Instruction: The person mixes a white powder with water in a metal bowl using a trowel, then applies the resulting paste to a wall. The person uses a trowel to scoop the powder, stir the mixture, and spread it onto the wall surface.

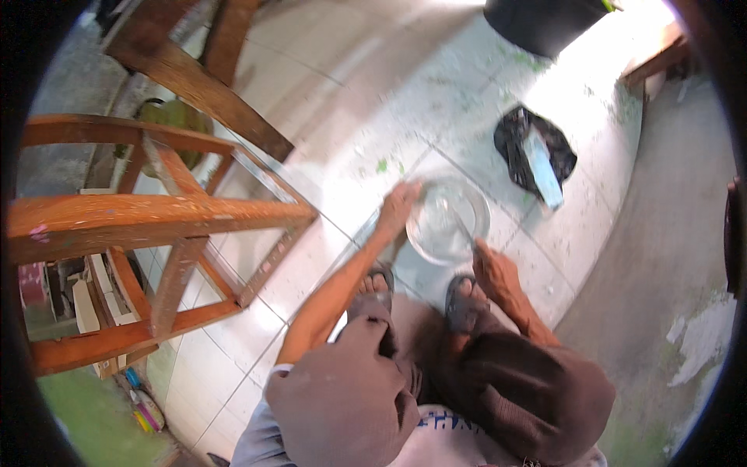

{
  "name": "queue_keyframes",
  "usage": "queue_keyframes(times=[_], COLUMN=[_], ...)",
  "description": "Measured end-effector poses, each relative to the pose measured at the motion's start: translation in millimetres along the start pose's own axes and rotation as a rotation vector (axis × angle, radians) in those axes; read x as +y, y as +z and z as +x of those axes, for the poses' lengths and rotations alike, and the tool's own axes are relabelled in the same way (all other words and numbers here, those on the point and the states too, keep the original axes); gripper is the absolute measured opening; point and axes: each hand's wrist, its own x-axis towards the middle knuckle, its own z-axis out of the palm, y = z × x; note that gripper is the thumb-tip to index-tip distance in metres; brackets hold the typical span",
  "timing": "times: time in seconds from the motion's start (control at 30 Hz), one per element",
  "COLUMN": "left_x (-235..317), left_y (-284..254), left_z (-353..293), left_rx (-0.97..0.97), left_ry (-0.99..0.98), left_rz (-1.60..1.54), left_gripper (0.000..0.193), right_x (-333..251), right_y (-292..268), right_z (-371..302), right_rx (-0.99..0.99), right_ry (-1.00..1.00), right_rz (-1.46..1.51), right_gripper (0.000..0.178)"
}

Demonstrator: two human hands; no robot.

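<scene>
The person's right hand [496,271] is closed around the near end of a thin, long tool [460,226], perhaps a spoon or a spatula; its working end is too blurred for me to tell. The left hand [398,205] has its fingers curled at the far left side of a round, pale bowl [483,212] and has hold of the rim, although how firmly it presses I cannot tell. The bowl rests on the tiled floor [261,284], just in front of the two sandals [461,294] and between the hands.

In my judgement, the step in hand is working with the tool inside the bowl, as in stirring or scraping, while the left hand keeps the bowl steady. The next move of this kind asks for a steady rim and a loose right wrist, so that the bowl does not slide or tip.

The long axis of the tool runs aslant: its handle end is at the right hand, near the person, and its far end points forward and to the left, to the middle of the bowl. It seems to slope downward, but the steepness is not clear. The bowl is round and appears upright, its mouth facing up, so it has no evident long axis.
</scene>
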Motion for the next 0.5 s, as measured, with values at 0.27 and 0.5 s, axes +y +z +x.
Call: queue_keyframes(times=[0.27, 0.5], left_x=[-4.5, 240.3], left_y=[-29.3, -143.7], left_z=[13.9, 42.7], left_rx=[0.054, 0.615], left_ry=[0.341, 0.656], left_rz=[0.229, 0.260], left_gripper=[0.039, 0.022], right_x=[-12.0, -11.4], right_y=[0.5, -9.9], right_z=[3.4, 3.1], right_rx=[0.018, -0.048], right_ry=[-0.050, 0.076], right_rz=[0.021, 0.022], right_gripper=[0.047, 0.039])
